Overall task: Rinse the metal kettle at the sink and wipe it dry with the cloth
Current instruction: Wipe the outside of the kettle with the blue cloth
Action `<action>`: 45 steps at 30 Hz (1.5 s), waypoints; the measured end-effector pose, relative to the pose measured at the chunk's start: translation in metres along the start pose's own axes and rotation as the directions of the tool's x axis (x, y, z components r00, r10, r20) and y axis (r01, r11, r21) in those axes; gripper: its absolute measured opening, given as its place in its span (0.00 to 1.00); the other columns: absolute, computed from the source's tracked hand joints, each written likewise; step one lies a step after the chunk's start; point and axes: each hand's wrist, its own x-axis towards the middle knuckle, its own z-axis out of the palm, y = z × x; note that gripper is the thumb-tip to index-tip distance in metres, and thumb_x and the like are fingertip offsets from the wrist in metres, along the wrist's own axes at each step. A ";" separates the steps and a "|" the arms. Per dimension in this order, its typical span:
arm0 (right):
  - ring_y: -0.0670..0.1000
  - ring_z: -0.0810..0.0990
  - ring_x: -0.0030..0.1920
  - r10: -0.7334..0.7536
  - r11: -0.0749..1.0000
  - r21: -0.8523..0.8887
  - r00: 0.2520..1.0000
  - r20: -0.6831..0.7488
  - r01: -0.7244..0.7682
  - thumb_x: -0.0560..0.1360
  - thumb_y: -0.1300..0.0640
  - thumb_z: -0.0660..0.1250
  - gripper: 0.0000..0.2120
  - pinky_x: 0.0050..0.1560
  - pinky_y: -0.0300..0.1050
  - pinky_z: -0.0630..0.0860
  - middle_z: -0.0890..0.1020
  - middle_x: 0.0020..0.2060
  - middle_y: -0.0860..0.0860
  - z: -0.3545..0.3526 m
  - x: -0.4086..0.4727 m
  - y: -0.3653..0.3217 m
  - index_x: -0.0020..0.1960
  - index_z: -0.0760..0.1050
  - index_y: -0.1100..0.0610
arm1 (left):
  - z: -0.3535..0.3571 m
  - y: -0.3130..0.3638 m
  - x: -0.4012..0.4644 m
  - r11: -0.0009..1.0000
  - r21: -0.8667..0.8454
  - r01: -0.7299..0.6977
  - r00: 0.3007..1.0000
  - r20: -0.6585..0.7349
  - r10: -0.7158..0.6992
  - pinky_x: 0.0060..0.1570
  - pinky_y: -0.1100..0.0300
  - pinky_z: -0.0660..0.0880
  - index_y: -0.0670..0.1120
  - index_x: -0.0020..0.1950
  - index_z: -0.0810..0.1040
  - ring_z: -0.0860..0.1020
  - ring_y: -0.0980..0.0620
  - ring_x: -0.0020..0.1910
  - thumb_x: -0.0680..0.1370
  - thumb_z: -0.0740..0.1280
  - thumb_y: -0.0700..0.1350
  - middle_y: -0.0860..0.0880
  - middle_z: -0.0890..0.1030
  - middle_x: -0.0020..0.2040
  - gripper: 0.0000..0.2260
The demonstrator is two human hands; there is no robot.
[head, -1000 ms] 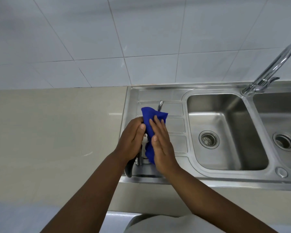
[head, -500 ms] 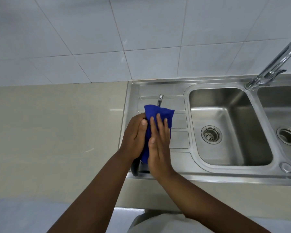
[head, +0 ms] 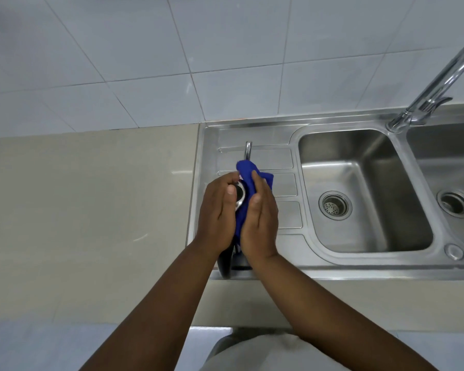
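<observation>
Nearest, the dark handle (head: 224, 263) of the kettle (head: 239, 193) shows below the two wrists. The kettle stands on the drainboard (head: 263, 156) of the sink (head: 252, 273), between both hands — only its round metal top is visible. The left hand (head: 218, 210) is cupped on its left side, fingers (head: 227, 183) curled over the top and touching it. The right hand (head: 259, 222) presses the blue cloth (head: 248, 174) on the right side, fingers flat and close together. Behind the cloth the thin spout (head: 248, 149) rises. To the right, the basin (head: 364, 188) holds only a drain (head: 334, 204). Farther — the tap (head: 434, 81) and the tiled wall (head: 172, 49). The bench (head: 86, 204) lies left.
</observation>
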 end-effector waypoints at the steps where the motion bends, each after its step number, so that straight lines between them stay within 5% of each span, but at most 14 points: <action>1: 0.45 0.61 0.77 -0.058 0.997 -0.053 0.998 0.018 0.059 0.81 0.38 0.39 0.28 0.78 0.46 0.55 0.65 0.75 0.43 0.001 -0.001 -0.004 0.75 0.61 0.46 | 0.000 0.003 0.001 0.999 -0.019 -0.029 1.000 0.011 0.030 0.58 0.66 0.70 0.50 0.60 0.75 0.76 0.58 0.56 0.83 0.49 0.46 0.64 0.77 0.54 0.15; 5: 0.48 0.56 0.79 -0.121 0.990 -0.073 0.992 0.031 0.123 0.82 0.43 0.42 0.26 0.79 0.49 0.54 0.59 0.78 0.49 -0.002 -0.016 0.043 0.78 0.53 0.49 | -0.001 -0.005 -0.001 1.000 -0.016 0.014 1.000 -0.009 -0.014 0.63 0.62 0.69 0.49 0.63 0.74 0.74 0.56 0.61 0.82 0.49 0.52 0.62 0.76 0.58 0.18; 9: 0.48 0.58 0.78 0.213 0.975 0.061 0.976 0.038 -0.215 0.79 0.38 0.45 0.23 0.77 0.58 0.59 0.57 0.79 0.47 -0.006 -0.036 0.085 0.74 0.49 0.34 | -0.002 -0.007 -0.001 0.997 0.069 0.023 0.999 0.029 -0.025 0.64 0.63 0.68 0.46 0.64 0.74 0.73 0.54 0.63 0.80 0.50 0.54 0.53 0.76 0.60 0.21; 12: 0.47 0.61 0.77 0.286 0.944 0.170 0.958 0.011 -0.284 0.76 0.30 0.45 0.24 0.77 0.58 0.60 0.61 0.78 0.46 -0.001 -0.026 0.071 0.72 0.54 0.29 | -0.002 -0.007 0.001 0.989 0.148 0.010 0.999 0.045 -0.016 0.62 0.67 0.68 0.47 0.64 0.73 0.73 0.56 0.61 0.80 0.53 0.53 0.54 0.76 0.59 0.19; 20: 0.48 0.58 0.78 -0.174 0.982 -0.059 0.979 0.105 0.181 0.82 0.44 0.44 0.25 0.78 0.46 0.54 0.62 0.78 0.49 -0.010 -0.005 0.024 0.77 0.57 0.49 | -0.006 -0.005 0.005 0.979 0.150 -0.140 0.982 0.146 0.118 0.58 0.67 0.69 0.48 0.62 0.73 0.73 0.65 0.55 0.82 0.58 0.42 0.56 0.76 0.56 0.10; 25: 0.50 0.67 0.74 0.345 0.906 0.205 0.927 0.146 -0.369 0.75 0.30 0.47 0.30 0.75 0.57 0.64 0.66 0.76 0.48 -0.024 -0.014 0.059 0.75 0.59 0.37 | -0.010 -0.010 0.008 0.964 0.244 -0.105 0.962 0.271 0.036 0.60 0.70 0.69 0.49 0.72 0.67 0.72 0.59 0.63 0.77 0.67 0.50 0.56 0.73 0.62 0.24; 27: 0.51 0.67 0.74 0.393 0.867 0.266 0.906 0.156 -0.422 0.73 0.29 0.47 0.31 0.75 0.55 0.65 0.66 0.75 0.49 -0.026 -0.012 0.045 0.74 0.59 0.37 | -0.012 -0.008 0.012 0.963 0.241 -0.122 0.946 0.321 0.039 0.62 0.66 0.70 0.51 0.74 0.63 0.71 0.59 0.64 0.76 0.68 0.51 0.56 0.73 0.64 0.28; 29: 0.48 0.65 0.75 0.296 0.908 0.263 0.943 0.150 -0.327 0.72 0.27 0.47 0.35 0.76 0.54 0.63 0.64 0.76 0.47 -0.026 -0.009 0.021 0.75 0.58 0.40 | -0.016 -0.008 0.017 0.973 0.202 -0.108 0.933 0.357 0.030 0.66 0.62 0.69 0.53 0.75 0.61 0.69 0.57 0.69 0.76 0.68 0.52 0.53 0.70 0.70 0.30; 33: 0.45 0.61 0.77 -0.025 0.980 0.198 0.970 0.242 -0.025 0.76 0.29 0.43 0.36 0.77 0.52 0.58 0.64 0.77 0.45 -0.030 0.009 -0.009 0.77 0.60 0.47 | -0.021 -0.014 0.025 0.960 0.174 -0.218 0.881 0.459 0.117 0.72 0.57 0.64 0.51 0.78 0.55 0.55 0.55 0.78 0.78 0.64 0.56 0.50 0.49 0.80 0.32; 38: 0.45 0.71 0.70 0.069 0.986 0.116 0.934 0.350 -0.117 0.72 0.24 0.47 0.40 0.74 0.57 0.65 0.73 0.71 0.47 -0.046 0.039 0.017 0.74 0.66 0.48 | -0.020 -0.012 0.024 0.913 0.313 -0.262 0.896 0.430 0.110 0.74 0.47 0.61 0.51 0.78 0.46 0.46 0.51 0.79 0.78 0.55 0.62 0.50 0.41 0.80 0.34; 42: 0.49 0.71 0.70 0.141 0.979 0.089 0.921 0.364 -0.185 0.69 0.22 0.47 0.41 0.74 0.58 0.65 0.72 0.71 0.50 -0.045 0.037 0.020 0.74 0.64 0.43 | -0.009 -0.003 0.016 0.790 0.610 -0.066 0.953 0.272 -0.131 0.77 0.47 0.50 0.46 0.78 0.47 0.44 0.48 0.79 0.79 0.49 0.63 0.46 0.46 0.80 0.34; 45: 0.44 0.60 0.77 0.065 0.995 0.049 0.947 0.315 -0.084 0.72 0.25 0.44 0.36 0.78 0.53 0.57 0.62 0.78 0.46 -0.040 0.014 0.008 0.76 0.56 0.40 | 0.002 0.001 0.007 0.794 0.585 0.164 0.946 0.135 -0.295 0.77 0.47 0.52 0.45 0.78 0.50 0.47 0.47 0.79 0.81 0.51 0.58 0.45 0.46 0.80 0.30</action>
